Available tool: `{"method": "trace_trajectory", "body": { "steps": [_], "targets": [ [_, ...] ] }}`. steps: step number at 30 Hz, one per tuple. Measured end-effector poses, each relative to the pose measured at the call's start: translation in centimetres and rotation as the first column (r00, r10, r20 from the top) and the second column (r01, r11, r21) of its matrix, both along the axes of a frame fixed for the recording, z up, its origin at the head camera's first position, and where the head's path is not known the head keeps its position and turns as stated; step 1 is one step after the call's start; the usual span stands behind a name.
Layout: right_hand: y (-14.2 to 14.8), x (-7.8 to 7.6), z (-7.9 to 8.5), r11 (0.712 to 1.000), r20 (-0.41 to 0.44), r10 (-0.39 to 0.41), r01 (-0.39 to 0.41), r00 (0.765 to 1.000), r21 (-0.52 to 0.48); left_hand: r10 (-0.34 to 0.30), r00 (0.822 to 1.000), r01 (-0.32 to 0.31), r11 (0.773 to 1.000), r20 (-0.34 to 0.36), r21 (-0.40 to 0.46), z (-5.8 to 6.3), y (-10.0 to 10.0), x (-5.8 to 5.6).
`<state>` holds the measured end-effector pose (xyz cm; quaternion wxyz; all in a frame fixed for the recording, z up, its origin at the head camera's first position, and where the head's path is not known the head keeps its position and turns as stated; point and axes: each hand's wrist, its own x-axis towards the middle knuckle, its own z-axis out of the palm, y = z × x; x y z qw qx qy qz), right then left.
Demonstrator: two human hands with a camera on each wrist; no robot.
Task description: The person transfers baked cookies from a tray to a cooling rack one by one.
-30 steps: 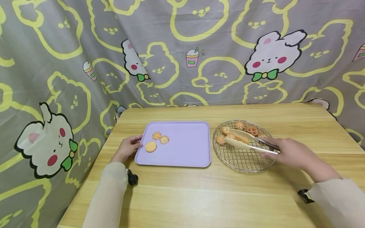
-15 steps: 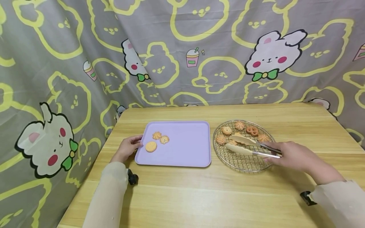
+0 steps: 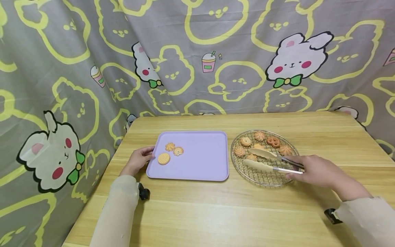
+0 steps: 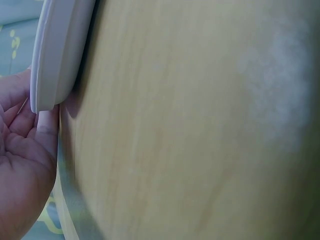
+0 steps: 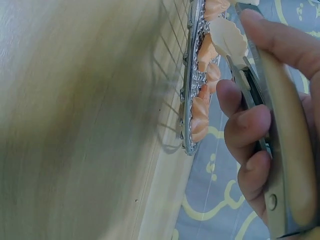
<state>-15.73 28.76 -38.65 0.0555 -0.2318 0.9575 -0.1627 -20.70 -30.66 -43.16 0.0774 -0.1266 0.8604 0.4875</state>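
Observation:
My left hand (image 3: 139, 160) grips the left edge of a lilac tray (image 3: 202, 161), thumb and fingers at its rim in the left wrist view. Three cookies lie on the tray's left part: a round one (image 3: 163, 159), a flower-shaped one (image 3: 169, 146) and a scalloped one (image 3: 178, 151). Curled round a pair of metal tongs (image 3: 288, 165) is my right hand (image 3: 319, 171). The tongs' cream tips stand apart, low over a round wire rack (image 3: 268, 180). Between and behind those tips, a small cookie (image 3: 251, 157) and a yellowish cookie (image 3: 260, 147) are partly covered.
Also on the rack sit a swirl cookie (image 3: 239, 151), a round cookie (image 3: 246, 141), a ridged cookie (image 3: 260, 136), a pretzel cookie (image 3: 273, 141) and a star-like cookie (image 3: 285, 150). Behind the wooden table (image 3: 197, 209) hangs a patterned grey curtain (image 3: 197, 89).
The tongs have shifted a little right and nearer to me, uncovering the round cookie and the star-like cookie. My left hand and the tray have stayed put.

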Motion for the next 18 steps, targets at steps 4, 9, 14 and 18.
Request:
{"method": "trace_trajectory", "body": {
  "steps": [4, 9, 14, 18],
  "targets": [
    [0.04, 0.02, -0.06, 1.0, -0.003, 0.011, -0.011, 1.0, -0.018, 0.004, 1.0, -0.004, 1.0, 0.003, 0.007, 0.05, 0.0, 0.05],
    [0.09, 0.06, -0.22, 0.998, -0.024, 0.028, -0.029, 0.999, -0.05, 0.0, 1.0, 0.0, 1.0, -0.002, 0.001, 0.02, -0.04, 0.07],
    [-0.04, 0.21, -0.51, 0.992, -0.051, 0.05, -0.055, 0.997, -0.111, -0.005, 1.0, 0.005, 1.0, -0.004, -0.003, 0.03, -0.02, 0.04],
    [-0.32, 0.24, -0.84, 0.987, -0.039, 0.054, -0.06, 0.998, -0.152, 0.005, 1.0, -0.005, 1.0, 0.01, 0.005, 0.05, 0.01, 0.03]
  ]
}}
